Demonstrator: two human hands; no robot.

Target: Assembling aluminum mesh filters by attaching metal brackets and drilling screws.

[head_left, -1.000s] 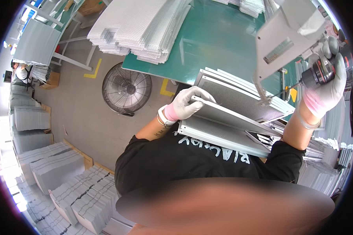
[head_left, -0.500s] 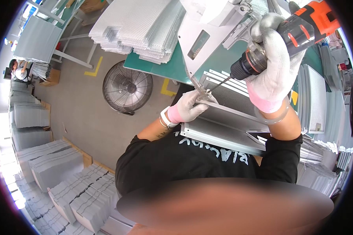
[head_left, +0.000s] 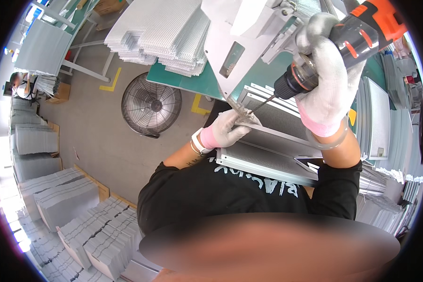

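My right hand (head_left: 328, 70), in a white glove with a pink cuff, is wrapped round an orange and black cordless drill (head_left: 357, 40). Its long thin bit (head_left: 263, 104) slants down to the left, and the tip meets the corner of a grey metal-framed mesh panel (head_left: 282, 134). At that same corner my gloved left hand (head_left: 226, 129) is closed, thumb and fingers pinching the frame end; the exact contact under the fingertips is hidden. Just above it, the pointed lower end of a white slotted metal plate (head_left: 223, 77) comes down close to the corner.
Stacked mesh sheets (head_left: 167, 35) lie on a green-topped bench (head_left: 185, 84). A round floor fan (head_left: 151, 105) stands left of the bench. More framed panels (head_left: 272, 162) rest against my front. Piles of grey sheets (head_left: 70, 197) fill the lower left; a person (head_left: 24, 87) is at far left.
The drill has moved slightly down and left, its bit staying at the frame corner. The white slotted plate has shifted a little left. My left hand keeps its hold.
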